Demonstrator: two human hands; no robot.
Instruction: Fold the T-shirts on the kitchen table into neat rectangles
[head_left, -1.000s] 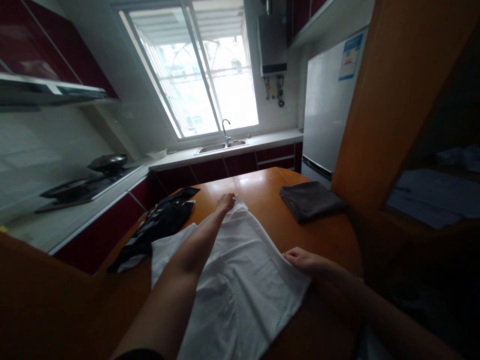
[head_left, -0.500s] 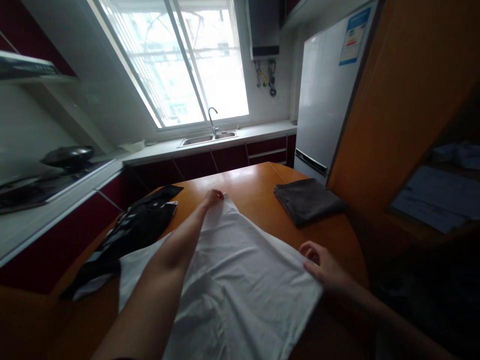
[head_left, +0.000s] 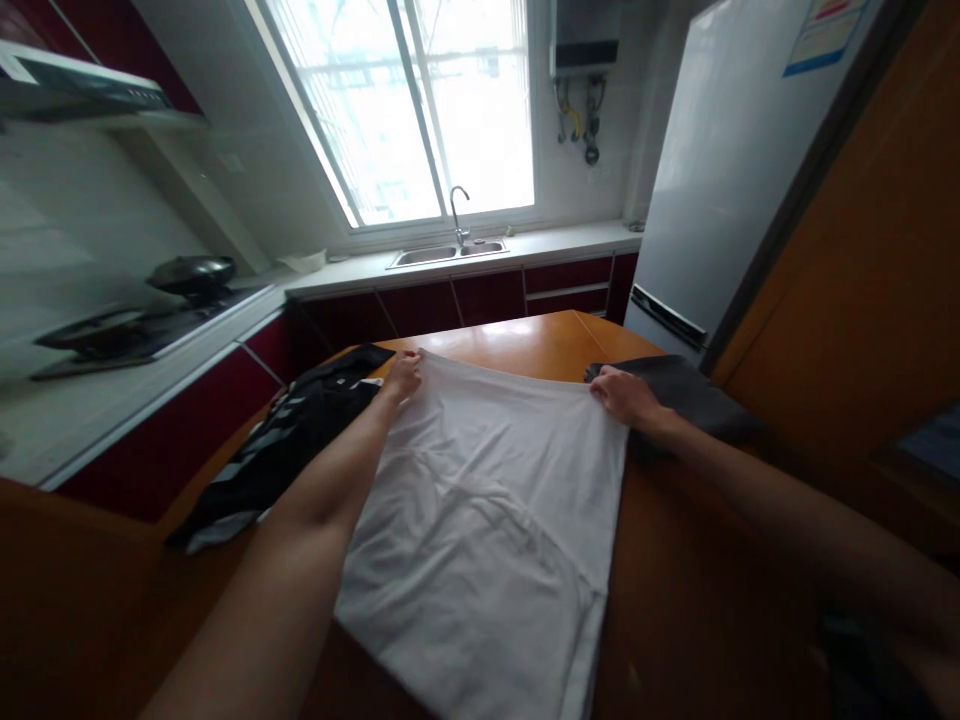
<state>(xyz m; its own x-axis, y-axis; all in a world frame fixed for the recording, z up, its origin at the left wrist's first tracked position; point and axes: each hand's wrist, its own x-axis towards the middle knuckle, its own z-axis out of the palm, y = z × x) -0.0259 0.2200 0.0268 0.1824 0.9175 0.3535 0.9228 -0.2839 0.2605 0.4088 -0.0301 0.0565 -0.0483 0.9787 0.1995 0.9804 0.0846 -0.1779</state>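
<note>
A white shirt [head_left: 495,500] lies over the near part of the wooden table, its far edge pulled nearly straight between my hands. Its lower half is creased, and a curved fold or seam crosses the middle. My left hand [head_left: 405,374] pinches the far left corner. At the far right corner, the fingers of my right hand [head_left: 624,396] are closed on the cloth, just in front of a folded dark grey cloth [head_left: 682,390]. To the left of my left hand lies a black garment [head_left: 300,430] with pale stripes.
The orange-brown wooden table [head_left: 517,340] has a rounded far edge. Beyond it runs a white counter with a sink [head_left: 427,256] and tap under the window. A stove with a wok [head_left: 191,272] is at left, a fridge [head_left: 712,180] at right.
My right hand has moved forward and taken the shirt's far right corner. The far edge, slanting before, now runs across between both hands. The view has shifted left.
</note>
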